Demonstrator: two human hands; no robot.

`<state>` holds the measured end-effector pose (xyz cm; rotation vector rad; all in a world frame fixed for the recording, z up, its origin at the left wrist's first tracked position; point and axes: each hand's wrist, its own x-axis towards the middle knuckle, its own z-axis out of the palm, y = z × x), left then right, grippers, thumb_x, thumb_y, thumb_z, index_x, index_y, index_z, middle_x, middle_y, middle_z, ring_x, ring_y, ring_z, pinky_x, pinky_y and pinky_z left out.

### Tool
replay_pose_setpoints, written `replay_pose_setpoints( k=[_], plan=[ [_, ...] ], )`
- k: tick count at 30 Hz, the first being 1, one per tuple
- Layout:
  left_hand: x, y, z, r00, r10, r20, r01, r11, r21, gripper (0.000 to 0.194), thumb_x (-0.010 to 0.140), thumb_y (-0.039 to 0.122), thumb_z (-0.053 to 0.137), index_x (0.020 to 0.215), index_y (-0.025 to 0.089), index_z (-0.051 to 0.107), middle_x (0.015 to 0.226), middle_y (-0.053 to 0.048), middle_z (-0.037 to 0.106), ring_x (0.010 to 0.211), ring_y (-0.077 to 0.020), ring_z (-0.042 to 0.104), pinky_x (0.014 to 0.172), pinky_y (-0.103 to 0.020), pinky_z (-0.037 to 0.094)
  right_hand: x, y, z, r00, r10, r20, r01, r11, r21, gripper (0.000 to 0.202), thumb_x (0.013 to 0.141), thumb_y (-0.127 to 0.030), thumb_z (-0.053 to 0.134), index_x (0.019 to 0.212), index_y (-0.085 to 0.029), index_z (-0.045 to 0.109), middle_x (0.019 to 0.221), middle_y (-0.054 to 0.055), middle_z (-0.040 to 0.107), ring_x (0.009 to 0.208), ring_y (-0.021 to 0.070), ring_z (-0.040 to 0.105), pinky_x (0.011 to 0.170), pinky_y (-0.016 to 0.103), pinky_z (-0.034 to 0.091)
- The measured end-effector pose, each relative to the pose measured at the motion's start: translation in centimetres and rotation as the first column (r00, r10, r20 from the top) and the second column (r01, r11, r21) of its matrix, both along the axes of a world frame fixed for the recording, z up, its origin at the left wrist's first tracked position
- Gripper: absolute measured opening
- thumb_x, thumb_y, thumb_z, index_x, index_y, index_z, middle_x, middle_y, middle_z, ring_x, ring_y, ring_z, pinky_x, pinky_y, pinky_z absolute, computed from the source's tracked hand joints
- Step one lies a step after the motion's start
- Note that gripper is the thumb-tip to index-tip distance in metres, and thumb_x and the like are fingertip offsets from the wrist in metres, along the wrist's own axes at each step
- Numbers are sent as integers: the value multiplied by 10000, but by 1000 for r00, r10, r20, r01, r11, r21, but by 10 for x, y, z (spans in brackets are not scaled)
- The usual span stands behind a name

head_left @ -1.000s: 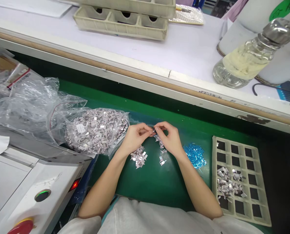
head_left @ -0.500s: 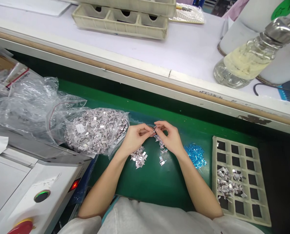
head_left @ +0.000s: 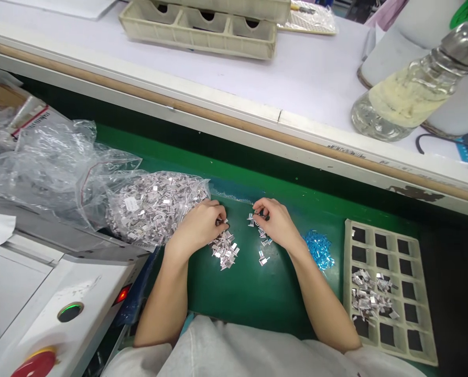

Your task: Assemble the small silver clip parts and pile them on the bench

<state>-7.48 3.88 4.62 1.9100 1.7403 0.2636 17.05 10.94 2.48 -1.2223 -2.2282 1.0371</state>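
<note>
My left hand (head_left: 202,226) is at the top of a loose pile of small silver metal parts (head_left: 225,252), its fingers pinched on a metal part mostly hidden by them. To the right, my right hand (head_left: 273,221) has thumb and fingertips drawn together; whatever is between them is too small to make out. A small metal part (head_left: 251,220) lies by its thumb tip. More metal parts run in a loose line beneath that hand, down to a separate metal part (head_left: 262,258). Right of my right wrist sits a heap of small blue pieces (head_left: 319,249).
A clear plastic bag (head_left: 155,209) full of metal parts lies at left. At right, a compartment tray (head_left: 399,335) holds several metal parts. A machine with a red button (head_left: 37,362) stands lower left. The raised shelf (head_left: 226,78) carries trays and a glass bottle (head_left: 399,104).
My hands were together over the line of parts. My left hand has moved left and down to the pile; my right hand stays near the line.
</note>
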Motion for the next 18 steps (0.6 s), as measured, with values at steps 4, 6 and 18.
replay_pose_setpoints(
  k=[4, 6, 18],
  plan=[
    [3, 0, -4, 999, -35, -3, 35, 999, 13, 113, 917, 204, 612, 849, 217, 701, 935, -89, 695, 983, -318, 652, 822, -433, 506, 0, 3, -3, 996, -86, -18, 88, 992, 88, 150, 893, -170, 686, 1021, -248, 703, 1050, 54, 676, 922, 225, 632, 836, 373, 523],
    [3, 0, -5, 999, -47, 23, 46, 998, 35, 152, 932, 201, 576, 858, 221, 708, 932, -88, 693, 967, -311, 650, 815, -426, 498, 1, 6, -6, 985, -167, -46, 172, 975, 138, 118, 935, -210, 657, 1032, -246, 714, 1058, 68, 676, 946, 243, 634, 860, 398, 537],
    [9, 2, 7, 902, 100, 421, -149, 985, 85, 200, 1012, 328, 566, 949, 243, 736, 813, -32, 745, 696, -220, 682, 666, -340, 502, 0, 19, -29, 969, -233, 81, 194, 924, 329, 358, 1039, -289, 517, 1309, -202, 736, 1144, 164, 604, 1085, 349, 558, 986, 564, 517]
  ],
)
